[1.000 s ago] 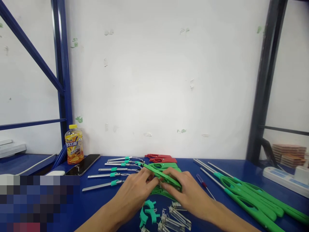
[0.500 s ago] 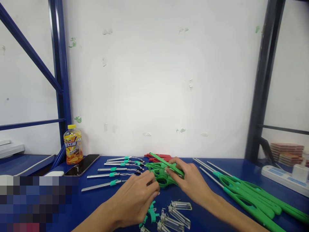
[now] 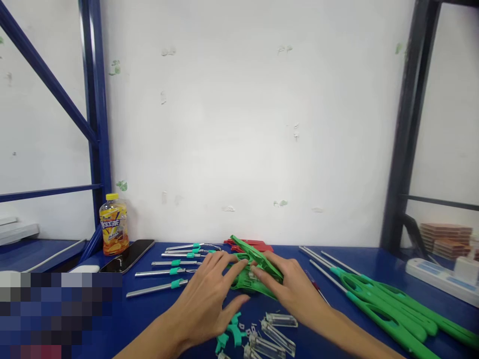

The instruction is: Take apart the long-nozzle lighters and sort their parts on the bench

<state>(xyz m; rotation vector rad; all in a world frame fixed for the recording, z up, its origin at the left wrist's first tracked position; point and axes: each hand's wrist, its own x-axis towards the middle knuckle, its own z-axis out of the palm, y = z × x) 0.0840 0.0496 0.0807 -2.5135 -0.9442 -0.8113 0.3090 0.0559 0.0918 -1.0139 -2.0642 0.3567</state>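
Note:
My right hand (image 3: 286, 279) is closed on a green plastic shell half (image 3: 254, 252), long and tilted up over the other green shell parts (image 3: 249, 285) on the table. Beside it my left hand (image 3: 209, 291) has its fingers stretched and thumb apart, fingertips touching the lower green parts. A small clear piece (image 3: 251, 269) shows between the hands. Clear lighter fuel tanks (image 3: 279, 336) and teal plastic pieces (image 3: 235, 333) lie in front. To the left are several metal lighter tubes (image 3: 160, 272) with teal collars and wires. My hands hide part of the green shells.
Several green long-neck lighters (image 3: 389, 304) lie to the right, near a white power strip (image 3: 437, 281). Red shells (image 3: 250, 245) lie behind. A slim pen-like tool (image 3: 316, 285) rests beyond my right wrist. A phone (image 3: 127, 257) and drink bottle (image 3: 114, 227) are left.
My left hand has spread its fingers and reached over the lower green parts. The shell half in my right hand has tilted. The slim tool has come into view beside my right wrist.

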